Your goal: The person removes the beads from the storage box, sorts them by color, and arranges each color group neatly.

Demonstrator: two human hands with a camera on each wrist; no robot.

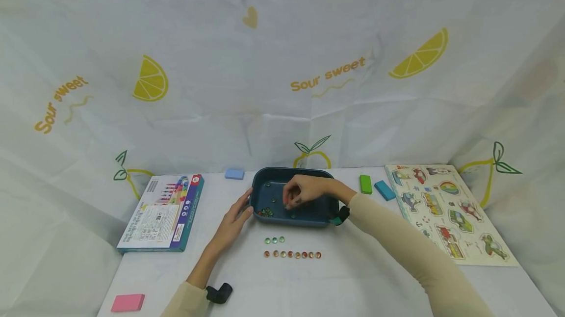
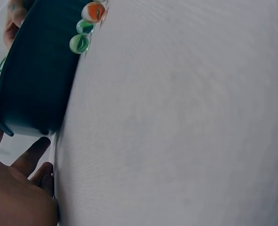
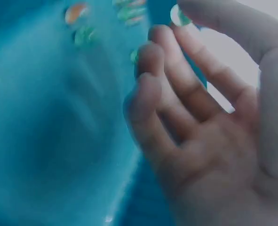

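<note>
As right fingers (image 3: 207, 59) pinched a marble (image 3: 178, 16) | left fingers (image 2: 33, 154) spread at tray (image 1: 309, 222) | green row (image 1: 274, 240), orange row (image 1: 297, 255) laid | others (image 1: 267, 212) left inside

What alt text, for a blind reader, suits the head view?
A right hand reaches into a blue tray holding marbles while the left hand touches it. In front of it, three green marbles lie behind a longer orange row.
</note>
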